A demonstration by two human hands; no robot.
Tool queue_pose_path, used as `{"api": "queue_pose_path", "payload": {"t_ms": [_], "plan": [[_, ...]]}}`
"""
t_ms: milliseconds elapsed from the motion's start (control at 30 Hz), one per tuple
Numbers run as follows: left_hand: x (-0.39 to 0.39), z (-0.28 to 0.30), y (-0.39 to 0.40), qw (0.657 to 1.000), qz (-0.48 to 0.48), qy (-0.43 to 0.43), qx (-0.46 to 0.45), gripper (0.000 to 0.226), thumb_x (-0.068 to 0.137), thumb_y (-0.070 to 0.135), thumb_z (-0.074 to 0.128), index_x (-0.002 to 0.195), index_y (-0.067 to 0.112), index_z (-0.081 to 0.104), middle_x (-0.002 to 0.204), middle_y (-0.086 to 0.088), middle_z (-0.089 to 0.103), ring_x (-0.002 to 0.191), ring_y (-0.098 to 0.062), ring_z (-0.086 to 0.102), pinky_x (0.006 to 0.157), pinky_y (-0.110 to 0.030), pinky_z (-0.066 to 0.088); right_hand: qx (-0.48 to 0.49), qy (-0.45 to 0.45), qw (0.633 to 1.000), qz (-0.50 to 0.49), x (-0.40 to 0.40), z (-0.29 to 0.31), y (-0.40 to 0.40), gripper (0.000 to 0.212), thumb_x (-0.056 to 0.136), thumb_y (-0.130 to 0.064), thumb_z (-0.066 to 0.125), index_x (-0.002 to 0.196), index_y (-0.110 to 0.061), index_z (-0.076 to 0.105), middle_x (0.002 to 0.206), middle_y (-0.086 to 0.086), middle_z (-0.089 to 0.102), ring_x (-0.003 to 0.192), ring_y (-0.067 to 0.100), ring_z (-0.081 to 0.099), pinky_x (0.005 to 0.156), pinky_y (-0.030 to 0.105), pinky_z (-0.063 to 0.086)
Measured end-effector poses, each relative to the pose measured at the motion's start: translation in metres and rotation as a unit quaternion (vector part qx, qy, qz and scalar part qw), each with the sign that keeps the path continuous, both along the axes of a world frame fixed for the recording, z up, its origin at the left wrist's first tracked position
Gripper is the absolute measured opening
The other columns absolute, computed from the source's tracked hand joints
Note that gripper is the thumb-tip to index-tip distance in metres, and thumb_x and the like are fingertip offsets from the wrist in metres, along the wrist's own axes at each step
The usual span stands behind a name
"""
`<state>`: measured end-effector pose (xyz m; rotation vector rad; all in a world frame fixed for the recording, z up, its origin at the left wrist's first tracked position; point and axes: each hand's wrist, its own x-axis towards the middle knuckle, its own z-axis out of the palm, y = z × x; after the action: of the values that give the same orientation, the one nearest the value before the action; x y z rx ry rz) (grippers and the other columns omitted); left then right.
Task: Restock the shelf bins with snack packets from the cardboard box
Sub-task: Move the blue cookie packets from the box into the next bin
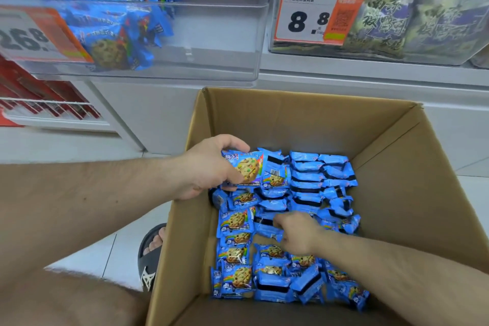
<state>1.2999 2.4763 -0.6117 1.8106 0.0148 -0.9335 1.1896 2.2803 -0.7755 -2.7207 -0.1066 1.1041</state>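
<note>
An open cardboard box [304, 119] stands on the floor below the shelf, its bottom covered with several blue cookie packets [315, 180]. My left hand [209, 169] is over the box's left wall and grips a small stack of blue packets [248, 169] at their left end. Lower down, inside the box, my right hand [296, 233] has its fingers curled on a blue packet [267, 227] lying among the others. Above left, a clear shelf bin [211, 34] holds more of the same blue packets [111, 13] on its left side; its right side is bare.
A second clear bin [449, 58] at the upper right is full of green-grey snack bags behind an orange 8.8 price tag [315, 16]. Red goods [39, 98] sit on a lower shelf at left. My sandalled foot [152, 254] is beside the box's left wall.
</note>
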Motion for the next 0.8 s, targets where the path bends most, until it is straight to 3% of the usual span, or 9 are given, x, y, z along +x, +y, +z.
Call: {"api": "queue_pose_path", "payload": {"t_ms": [67, 133, 267, 333, 433, 600, 700, 800], "plan": [[-0.001, 0.001, 0.001, 1.0, -0.025, -0.01, -0.008, 0.049, 0.073, -0.02, 0.069, 0.094, 0.024, 0.064, 0.112, -0.022, 0.063, 0.1, -0.039, 0.066, 0.082, -0.054, 0.057, -0.025, 0.063, 0.998, 0.01, -0.005, -0.021, 0.004, 0.044, 0.091, -0.025, 0.058, 0.131, -0.018, 0.043, 0.121, 0.011, 0.053, 0.108, 0.032, 0.05, 0.085, 0.045, 0.041], [-0.001, 0.0, 0.002, 0.999, -0.039, -0.012, -0.01, 0.049, 0.073, -0.019, 0.069, 0.094, 0.025, 0.064, 0.111, -0.023, 0.065, 0.101, -0.039, 0.066, 0.083, -0.055, 0.056, -0.042, 0.089, 0.995, 0.017, -0.009, -0.037, 0.007, 0.045, 0.086, -0.03, 0.062, 0.126, -0.022, 0.043, 0.119, 0.01, 0.053, 0.109, 0.031, 0.048, 0.089, 0.047, 0.043], [0.003, -0.005, 0.005, 0.999, -0.044, -0.005, -0.018, 0.05, 0.073, -0.019, 0.069, 0.096, 0.025, 0.064, 0.111, -0.022, 0.065, 0.101, -0.037, 0.066, 0.083, -0.052, 0.055, -0.047, 0.085, 0.995, 0.027, -0.01, -0.045, 0.013, 0.042, 0.087, -0.024, 0.061, 0.126, -0.021, 0.045, 0.12, 0.008, 0.057, 0.112, 0.028, 0.051, 0.081, 0.039, 0.039], [0.005, -0.007, 0.005, 0.999, -0.051, 0.002, -0.017, 0.052, 0.073, -0.019, 0.069, 0.097, 0.027, 0.064, 0.111, -0.018, 0.066, 0.104, -0.037, 0.065, 0.084, -0.052, 0.055, -0.051, 0.081, 0.995, 0.02, -0.011, -0.045, 0.013, 0.043, 0.087, -0.021, 0.06, 0.128, -0.022, 0.045, 0.112, 0.006, 0.058, 0.109, 0.026, 0.051, 0.073, 0.036, 0.035], [0.008, -0.01, 0.001, 0.998, -0.064, 0.006, -0.017, 0.053, 0.073, -0.019, 0.069, 0.096, 0.029, 0.064, 0.111, -0.018, 0.065, 0.102, -0.036, 0.066, 0.082, -0.053, 0.057, -0.042, 0.07, 0.997, 0.001, -0.014, -0.042, 0.013, 0.042, 0.085, -0.024, 0.064, 0.123, -0.026, 0.047, 0.099, 0.003, 0.05, 0.098, 0.023, 0.046, 0.074, 0.034, 0.035], [0.023, -0.008, -0.008, 0.995, -0.098, -0.007, -0.002, 0.05, 0.078, -0.012, 0.07, 0.099, 0.033, 0.061, 0.118, -0.02, 0.058, 0.095, -0.037, 0.066, 0.06, -0.032, 0.057, 0.02, 0.058, 0.996, -0.063, -0.01, -0.027, 0.0, 0.059, 0.076, -0.037, 0.071, 0.128, -0.03, 0.043, 0.112, 0.002, 0.054, 0.103, 0.027, 0.046, 0.09, 0.042, 0.043], [0.03, 0.003, -0.007, 0.991, -0.125, -0.043, 0.012, 0.046, 0.078, -0.01, 0.07, 0.098, 0.031, 0.062, 0.107, -0.021, 0.062, 0.071, -0.028, 0.057, 0.063, -0.034, 0.051, 0.087, -0.023, 0.99, -0.109, -0.004, 0.008, -0.01, 0.066, 0.076, -0.039, 0.07, 0.135, -0.024, 0.044, 0.124, 0.0, 0.052, 0.116, 0.026, 0.05, 0.096, 0.042, 0.043], [0.031, 0.02, -0.006, 0.983, -0.168, -0.064, 0.032, 0.043, 0.078, -0.007, 0.07, 0.098, 0.029, 0.064, 0.103, -0.018, 0.063, 0.07, -0.024, 0.056, 0.057, -0.028, 0.047, 0.167, -0.217, 0.946, -0.171, 0.002, 0.06, -0.016, 0.057, 0.073, -0.034, 0.071, 0.125, -0.02, 0.054, 0.109, -0.009, 0.049, 0.106, 0.014, 0.05, 0.09, 0.023, 0.042]]}}
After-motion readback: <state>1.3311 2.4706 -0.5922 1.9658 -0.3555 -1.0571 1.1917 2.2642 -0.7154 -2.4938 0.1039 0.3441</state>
